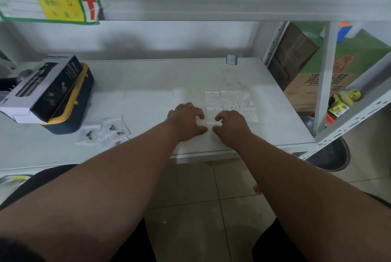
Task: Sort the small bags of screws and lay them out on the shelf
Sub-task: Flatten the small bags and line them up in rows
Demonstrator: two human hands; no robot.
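On the white shelf [148, 84], several small clear bags lie in a tidy grid [229, 99] right of centre. My left hand [185, 121] and my right hand [232, 127] meet at the grid's near left corner, fingers curled. Between their fingertips and thumbs lies one small bag [208, 123], and each hand pinches one side of it. A loose heap of small bags with dark screws [105, 133] lies to the left near the shelf's front edge.
A black spray bottle box [46, 86] rests on a blue and yellow case [82, 105] at the shelf's left. A small green-edged label [231, 59] stands at the back. Cardboard boxes [306, 84] and a dark basin [330, 156] sit right of the shelf.
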